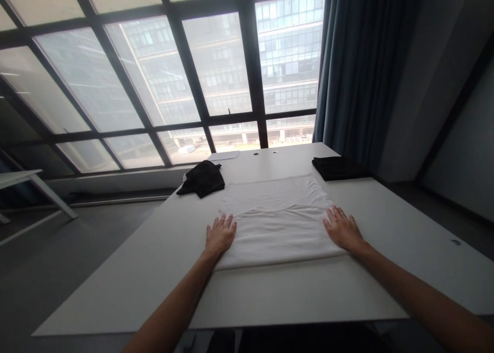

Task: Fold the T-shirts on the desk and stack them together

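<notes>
A white cloth garment lies spread on the table in front of me, its near part doubled over and the far part a single flatter layer. Soft wrinkles run across the fold. My left hand rests flat on its left edge, fingers spread and pointing away from me. On the right edge my right hand lies the same way, palm down with the fingers apart. Neither hand grasps the cloth. Whether the garment is a shirt I cannot tell for sure.
A crumpled black cloth lies at the table's left edge, and a folded black cloth at the far right. White paper sits at the far edge of the white table. Beyond are windows and a dark curtain.
</notes>
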`<action>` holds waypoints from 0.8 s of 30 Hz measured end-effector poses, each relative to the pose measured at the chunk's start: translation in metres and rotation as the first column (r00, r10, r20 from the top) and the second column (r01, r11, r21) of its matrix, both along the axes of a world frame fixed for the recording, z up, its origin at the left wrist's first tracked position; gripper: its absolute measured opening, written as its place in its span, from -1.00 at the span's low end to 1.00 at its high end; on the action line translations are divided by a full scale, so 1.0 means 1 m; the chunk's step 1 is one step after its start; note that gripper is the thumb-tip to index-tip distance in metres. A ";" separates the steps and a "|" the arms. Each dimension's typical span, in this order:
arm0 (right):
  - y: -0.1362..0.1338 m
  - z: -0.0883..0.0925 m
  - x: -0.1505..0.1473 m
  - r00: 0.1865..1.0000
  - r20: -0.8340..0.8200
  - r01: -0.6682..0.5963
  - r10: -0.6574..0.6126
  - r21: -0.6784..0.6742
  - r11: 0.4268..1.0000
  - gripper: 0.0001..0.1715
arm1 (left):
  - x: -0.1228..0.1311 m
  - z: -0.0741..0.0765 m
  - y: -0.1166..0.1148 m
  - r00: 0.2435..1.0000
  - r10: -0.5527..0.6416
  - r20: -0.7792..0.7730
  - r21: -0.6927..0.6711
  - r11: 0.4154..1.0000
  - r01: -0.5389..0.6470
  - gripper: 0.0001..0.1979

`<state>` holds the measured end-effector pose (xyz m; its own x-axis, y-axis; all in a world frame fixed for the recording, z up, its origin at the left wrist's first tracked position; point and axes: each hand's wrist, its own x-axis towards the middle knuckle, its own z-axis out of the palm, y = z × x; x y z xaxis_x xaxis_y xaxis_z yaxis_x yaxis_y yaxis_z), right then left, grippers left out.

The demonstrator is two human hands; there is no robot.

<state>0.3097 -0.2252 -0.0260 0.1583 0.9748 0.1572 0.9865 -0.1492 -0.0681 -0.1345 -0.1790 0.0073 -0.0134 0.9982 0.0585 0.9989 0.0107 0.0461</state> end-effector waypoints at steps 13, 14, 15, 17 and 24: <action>0.000 0.007 -0.034 0.936 -0.087 -0.334 0.341 0.081 0.939 -0.32 | 0.066 0.001 -0.028 0.918 -0.396 0.030 0.016 0.918 0.395 -0.35; 0.001 0.005 -0.031 0.932 -0.113 -0.339 0.345 0.073 0.938 -0.31 | 0.064 0.000 -0.027 0.916 -0.400 0.041 0.013 0.917 0.400 -0.35; 0.003 0.004 -0.028 0.928 -0.129 -0.339 0.348 0.092 0.936 -0.31 | 0.061 0.000 -0.025 0.914 -0.401 0.058 0.018 0.916 0.401 -0.36; 0.007 0.004 -0.019 0.929 -0.142 -0.316 0.341 0.175 0.933 -0.30 | 0.052 0.001 -0.019 0.919 -0.385 0.088 0.037 0.923 0.383 -0.39; 0.013 -0.003 0.004 0.968 -0.067 -0.228 0.240 0.156 0.961 -0.33 | 0.020 -0.004 -0.003 0.964 -0.264 0.039 0.025 0.964 0.263 -0.37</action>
<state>0.3135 -0.2117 -0.0292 -0.0530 0.9536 0.2964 0.9824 0.1031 -0.1560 -0.1146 -0.1817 0.0033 0.2471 0.9654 0.0828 0.9635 -0.2539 0.0848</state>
